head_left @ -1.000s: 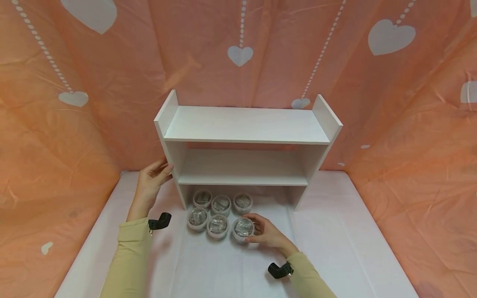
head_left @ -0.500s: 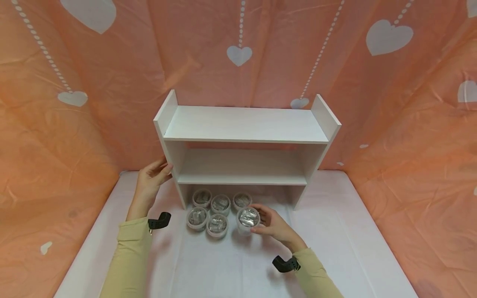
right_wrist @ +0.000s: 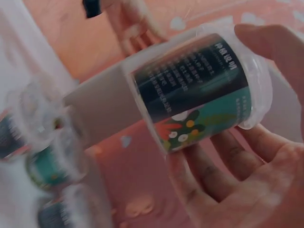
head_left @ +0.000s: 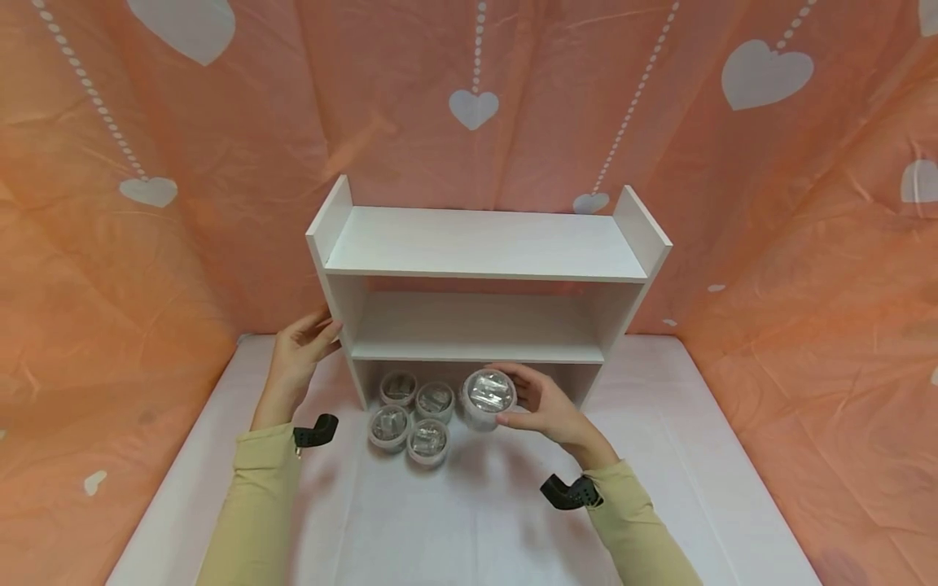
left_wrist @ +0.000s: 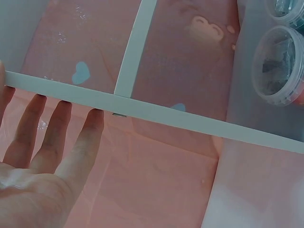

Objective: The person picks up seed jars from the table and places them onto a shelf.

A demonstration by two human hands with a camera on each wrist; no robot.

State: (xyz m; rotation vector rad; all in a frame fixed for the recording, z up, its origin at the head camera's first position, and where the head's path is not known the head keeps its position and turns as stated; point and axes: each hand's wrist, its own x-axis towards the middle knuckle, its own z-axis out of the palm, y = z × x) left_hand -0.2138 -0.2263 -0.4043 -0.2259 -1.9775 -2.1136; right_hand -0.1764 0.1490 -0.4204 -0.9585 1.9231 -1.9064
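Note:
My right hand [head_left: 548, 417] grips a clear plastic tub [head_left: 489, 391] with a silvery packet visible through its lid. It is raised in front of the white shelf unit's lowest bay. In the right wrist view, the thumb lies at the lid end and the fingers are under the tub, whose label [right_wrist: 190, 78] is dark blue and green with white writing. My left hand [head_left: 296, 354] touches the outside of the shelf unit's left side panel [head_left: 333, 268]; in the left wrist view, its fingertips [left_wrist: 95, 116] meet the panel edge, fingers nearly straight.
Several similar tubs [head_left: 428, 439] stand grouped at the front left of the shelf unit's lowest bay. The upper shelf boards [head_left: 484, 242] are bare. A white cloth [head_left: 410, 529] covers the table, and orange sheets with hearts [head_left: 472, 110] hang around it.
My right hand has lifted the front right tub off the table and moved it forward to the shelf unit, hiding the tub behind it. My left hand stays at the side panel.

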